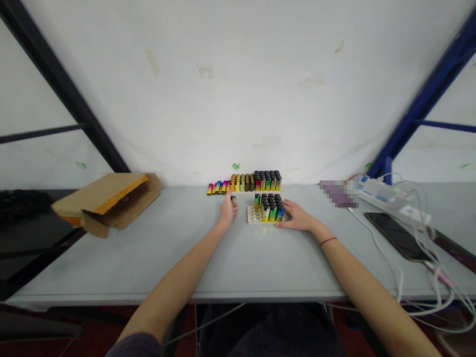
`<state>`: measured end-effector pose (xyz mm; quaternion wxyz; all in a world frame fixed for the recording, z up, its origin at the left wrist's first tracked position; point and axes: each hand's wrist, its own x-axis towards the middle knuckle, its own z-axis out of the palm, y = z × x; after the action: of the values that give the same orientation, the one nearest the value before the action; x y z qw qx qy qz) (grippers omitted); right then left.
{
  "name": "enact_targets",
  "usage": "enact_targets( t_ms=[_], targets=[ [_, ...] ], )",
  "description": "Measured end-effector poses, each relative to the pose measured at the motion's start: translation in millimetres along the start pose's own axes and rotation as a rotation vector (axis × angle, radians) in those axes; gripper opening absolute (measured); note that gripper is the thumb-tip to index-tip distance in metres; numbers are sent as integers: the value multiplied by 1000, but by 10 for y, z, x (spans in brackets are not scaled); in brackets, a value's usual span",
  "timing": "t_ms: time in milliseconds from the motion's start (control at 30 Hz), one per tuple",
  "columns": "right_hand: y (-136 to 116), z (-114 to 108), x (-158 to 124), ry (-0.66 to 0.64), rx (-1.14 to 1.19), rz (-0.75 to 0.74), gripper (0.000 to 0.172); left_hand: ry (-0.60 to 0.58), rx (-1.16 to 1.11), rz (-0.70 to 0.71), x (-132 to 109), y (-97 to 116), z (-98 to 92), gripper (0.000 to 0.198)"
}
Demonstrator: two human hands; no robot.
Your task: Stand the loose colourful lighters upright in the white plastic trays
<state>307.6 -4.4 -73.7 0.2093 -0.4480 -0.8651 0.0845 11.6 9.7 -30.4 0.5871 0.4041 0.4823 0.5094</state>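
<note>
My left hand is closed around a lighter, whose metal end shows above the fingers. To its right on the table is a white tray with round holes. Several upright lighters with black tops fill its right part, coloured yellow, green and blue. A single green lighter stands at the back of its left part, among bare holes. My right hand grips the right end of this tray, thumb at the front corner and fingers along the side.
Behind stands a full block of lighters, beside a row of yellow-topped lighters and pink-and-blue ones lying down. An open cardboard box lies left. At right are a phone, a power strip and tangled white cables.
</note>
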Motion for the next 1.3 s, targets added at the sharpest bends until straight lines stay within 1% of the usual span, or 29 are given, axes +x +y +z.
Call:
enact_targets(
  t_ms=[100,200,367,633,833,967,1067,1133,1167,1300],
  targets=[
    [-2,-3,2,-11,-1,1,86,75,-19,-2,-28,31,14,51],
    [-7,-6,1,-5,5,16,86,74,-60,-21,-52,56,25,46],
    [-35,-18,1,-14,7,19,86,105,-93,-6,-52,62,10,42],
    [-36,-32,-6,-13,18,8,83,89,-126,-10,-64,76,14,49],
    [-55,-45,0,-44,10,41,92,65,-83,-54,-53,67,16,39],
    [-59,-48,2,-50,7,63,92,83,-89,-22,-55,62,18,38],
    [-49,-41,0,-47,8,65,92,76,-88,8,-55,47,25,43],
    [-42,-34,-1,-44,10,56,91,66,-51,57,-58,23,32,45],
    [-38,-30,-2,-43,10,50,91,58,-14,112,-63,7,36,44],
    [-23,-11,0,-31,-7,38,92,-10,243,467,-103,-59,40,26]
  ],
)
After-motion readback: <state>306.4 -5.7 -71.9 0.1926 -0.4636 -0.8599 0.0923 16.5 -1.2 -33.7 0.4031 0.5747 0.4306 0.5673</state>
